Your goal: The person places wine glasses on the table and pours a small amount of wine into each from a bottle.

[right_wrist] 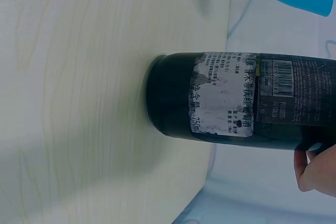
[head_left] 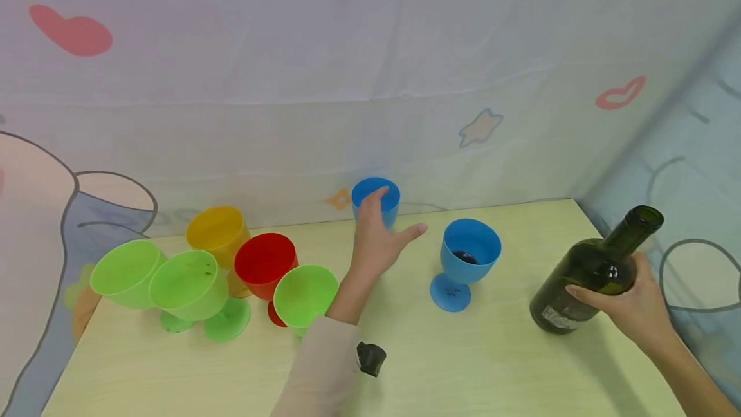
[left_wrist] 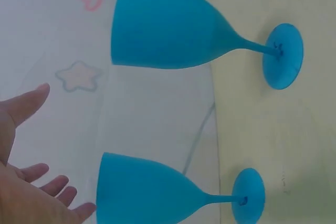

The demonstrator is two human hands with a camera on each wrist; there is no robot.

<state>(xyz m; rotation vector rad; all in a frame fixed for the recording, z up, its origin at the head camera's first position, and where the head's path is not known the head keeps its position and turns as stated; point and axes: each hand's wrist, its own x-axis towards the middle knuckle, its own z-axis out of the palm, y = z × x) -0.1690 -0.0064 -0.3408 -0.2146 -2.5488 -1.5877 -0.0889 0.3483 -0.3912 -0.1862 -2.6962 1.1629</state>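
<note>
My right hand (head_left: 637, 301) grips a dark green wine bottle (head_left: 585, 269) around its upper body. In the right wrist view, the bottle (right_wrist: 226, 95) shows a torn white label and a barcode; its base is at or just above the tabletop. My left hand (head_left: 373, 233), thumb spread away from the fingers, is at the rear blue goblet (head_left: 376, 198). Whether it touches that goblet I cannot tell. Another blue goblet (head_left: 471, 253), with something dark inside, stands between my hands. Both blue goblets appear upright; the left wrist view shows my left hand (left_wrist: 31, 182) beside their bowls.
On the left side of the table (head_left: 492, 365) stand a yellow goblet (head_left: 214, 233), a red goblet (head_left: 266, 266) and several green goblets (head_left: 191, 285). A black band (head_left: 370, 359) shows at my left sleeve. A printed cloth (head_left: 278, 82) hangs behind the table.
</note>
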